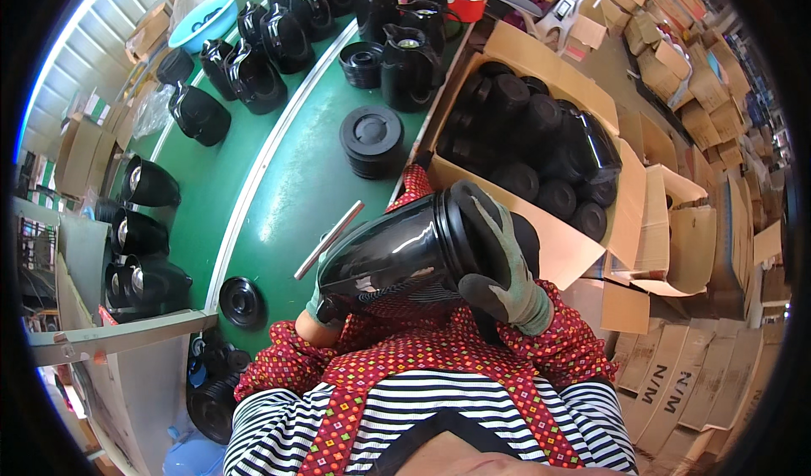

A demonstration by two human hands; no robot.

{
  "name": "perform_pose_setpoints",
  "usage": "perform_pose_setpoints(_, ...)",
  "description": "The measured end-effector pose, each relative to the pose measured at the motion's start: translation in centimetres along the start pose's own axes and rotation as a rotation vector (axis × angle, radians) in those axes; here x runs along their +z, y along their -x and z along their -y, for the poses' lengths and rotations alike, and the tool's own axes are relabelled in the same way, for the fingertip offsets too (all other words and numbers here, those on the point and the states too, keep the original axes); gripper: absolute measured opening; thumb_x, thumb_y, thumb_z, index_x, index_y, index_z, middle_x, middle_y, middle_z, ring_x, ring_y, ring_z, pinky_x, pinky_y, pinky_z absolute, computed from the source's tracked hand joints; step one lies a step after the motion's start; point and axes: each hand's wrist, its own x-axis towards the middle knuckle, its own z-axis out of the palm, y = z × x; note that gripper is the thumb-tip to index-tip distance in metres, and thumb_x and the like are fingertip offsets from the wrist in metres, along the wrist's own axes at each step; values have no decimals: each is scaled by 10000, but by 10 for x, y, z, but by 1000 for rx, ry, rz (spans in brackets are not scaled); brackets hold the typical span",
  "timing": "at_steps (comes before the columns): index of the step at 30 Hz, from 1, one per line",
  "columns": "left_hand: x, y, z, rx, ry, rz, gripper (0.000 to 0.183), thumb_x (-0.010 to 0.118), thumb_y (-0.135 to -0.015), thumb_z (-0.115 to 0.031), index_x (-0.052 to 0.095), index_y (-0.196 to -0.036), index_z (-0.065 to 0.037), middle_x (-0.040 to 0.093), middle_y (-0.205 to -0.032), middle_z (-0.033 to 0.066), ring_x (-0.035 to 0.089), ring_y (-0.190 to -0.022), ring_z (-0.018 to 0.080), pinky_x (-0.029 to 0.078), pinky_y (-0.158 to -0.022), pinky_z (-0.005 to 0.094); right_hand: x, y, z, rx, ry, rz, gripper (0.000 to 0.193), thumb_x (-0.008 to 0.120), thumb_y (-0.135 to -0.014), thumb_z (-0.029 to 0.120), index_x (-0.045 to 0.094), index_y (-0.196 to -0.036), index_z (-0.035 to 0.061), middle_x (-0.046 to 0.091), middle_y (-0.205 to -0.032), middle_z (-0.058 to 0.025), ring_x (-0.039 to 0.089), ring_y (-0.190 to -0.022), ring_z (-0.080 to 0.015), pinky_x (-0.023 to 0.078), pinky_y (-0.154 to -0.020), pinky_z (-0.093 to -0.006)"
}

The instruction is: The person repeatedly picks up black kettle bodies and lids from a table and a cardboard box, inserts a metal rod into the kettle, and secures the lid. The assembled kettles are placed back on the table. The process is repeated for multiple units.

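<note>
Gloved right hand (pixel 497 277) clasps the ringed end of a glossy black jug body (pixel 384 252), tilted mid-view; the left hand (pixel 316 303) supports its nine-o'clock side — fingers mostly hidden, firmness unclear. Slick shell could slip if either hold slackens — perhaps striking the cardboard carton (pixel 553 252) at two o'clock.

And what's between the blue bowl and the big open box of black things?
Black jugs and a stack of black discs stand between them on the green table, the head view shows.
</note>
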Motion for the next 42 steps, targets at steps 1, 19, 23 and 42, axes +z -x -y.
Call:
perform_pose_setpoints(1,3,1,-8,12,-35,-18,752,877,-848,-192,520,-1454,75,593,-1426,268,659,-1231,332,554,-1038,429,-4,6,3,13,-11,-11,970,687,-921,611,359,-1646,56,343,-1666,-231,314,-1522,-427,228,-1249,-516)
perform_pose_setpoints(19,8,7,-78,-99,101,-195,723,980,-729,-226,624,-1280,79,589,-1422,334,744,-1085,368,632,-915,426,-40,44,13,-203,2,-122,668,521,-1092,347,356,-1603,-50,514,-1547,-206,524,-1404,-346,384,-1192,-438)
perform_pose_setpoints(23,28,6,-107,316,-619,-315,738,984,-725,-236,618,-1280,86,586,-1428,327,746,-1072,351,635,-905,419,-8,42,15,-38,-472,-242,705,517,-1084,466,419,-1571,-34,584,-1490,-201,588,-1345,-344,443,-1152,-449)
perform_pose_setpoints(42,40,22,-172,791,-1209,81,341,829,-808,-92,724,-1085,76,706,-1223,256,769,-922,304,628,-803,373,-11,91,32,187,-562,-142,614,438,-1133,494,452,-1562,55,579,-1485,-137,595,-1329,-198,458,-1166,-410)
